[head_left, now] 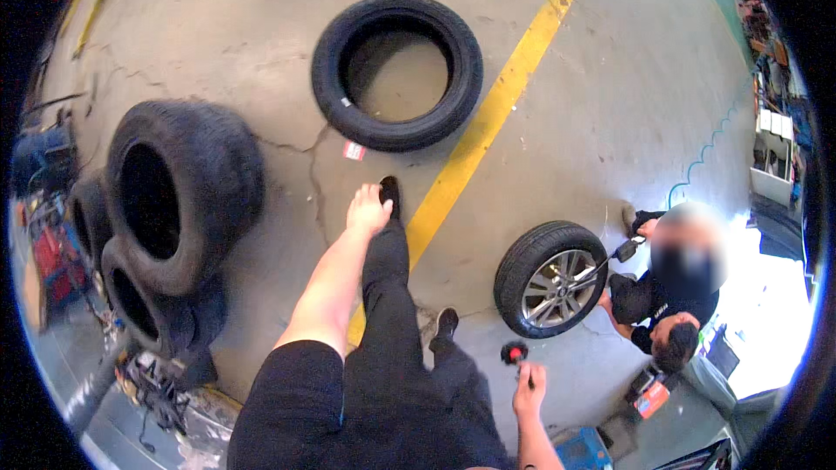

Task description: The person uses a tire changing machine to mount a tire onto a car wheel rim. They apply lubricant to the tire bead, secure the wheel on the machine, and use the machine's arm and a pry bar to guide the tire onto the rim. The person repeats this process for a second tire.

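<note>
My left hand (370,211) reaches forward over my shoe with its fingers stretched out and nothing in it. Ahead of it, apart from the fingers, a loose black tire (470,74) lies flat on the concrete floor. Low on the right, my right hand (529,390) is closed round the thin handle of a small tool (515,353) with a round black head and a red centre; its exact kind is too small to tell. To the right of my legs, a tire on a silver alloy wheel (550,283) stands upright and leaning, apart from both hands.
A co-worker (662,296) crouches beside the wheel, holding a black inflator gauge (627,250). A teal coiled hose (697,165) runs behind. Several tires (213,191) are piled at left. A yellow line (514,78) crosses the floor. A blue case (585,450) sits lower right.
</note>
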Available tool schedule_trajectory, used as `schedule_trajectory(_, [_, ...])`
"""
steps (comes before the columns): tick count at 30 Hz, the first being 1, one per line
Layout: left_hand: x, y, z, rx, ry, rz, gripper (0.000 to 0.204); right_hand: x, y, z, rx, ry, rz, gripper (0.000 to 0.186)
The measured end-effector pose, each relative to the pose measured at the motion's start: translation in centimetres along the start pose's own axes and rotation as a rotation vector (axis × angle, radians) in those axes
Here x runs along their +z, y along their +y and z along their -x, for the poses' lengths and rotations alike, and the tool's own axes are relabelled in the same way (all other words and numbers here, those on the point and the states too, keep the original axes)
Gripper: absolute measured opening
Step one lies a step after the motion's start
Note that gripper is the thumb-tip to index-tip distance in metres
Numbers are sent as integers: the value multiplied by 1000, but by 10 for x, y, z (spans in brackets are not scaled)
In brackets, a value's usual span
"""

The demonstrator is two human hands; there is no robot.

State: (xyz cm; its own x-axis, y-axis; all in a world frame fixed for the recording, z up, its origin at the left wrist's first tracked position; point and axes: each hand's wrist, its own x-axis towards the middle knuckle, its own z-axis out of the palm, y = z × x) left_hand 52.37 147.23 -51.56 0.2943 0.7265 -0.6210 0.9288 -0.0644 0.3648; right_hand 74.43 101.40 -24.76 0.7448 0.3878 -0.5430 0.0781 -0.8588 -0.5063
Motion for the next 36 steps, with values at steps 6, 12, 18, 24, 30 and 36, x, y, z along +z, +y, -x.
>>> schedule_trajectory(6, [54, 41, -296, 160, -6, -189, 78, 44, -62, -12, 218, -67, 44, 22])
schedule_trajectory(12, [45, 82, -343, 64, -288, -232, 82, 71, -204, -79, 223, -197, 107, 36])
schedule_trajectory(18, [-59, 138, -291, -56, -281, -202, 87, 26, -135, -76, 11, 9, 15, 17])
schedule_trajectory(24, [-248, 194, -181, 33, -403, -188, 86, -43, -187, -146, -374, -23, -45, 17])
schedule_trajectory(30, [-366, 224, 161, -61, -469, -107, 91, -68, -246, -171, -68, -438, -336, 50])
schedule_trajectory(36, [-360, 136, 466, -61, -365, -89, 89, -49, -195, -97, 95, -1032, -231, 76])
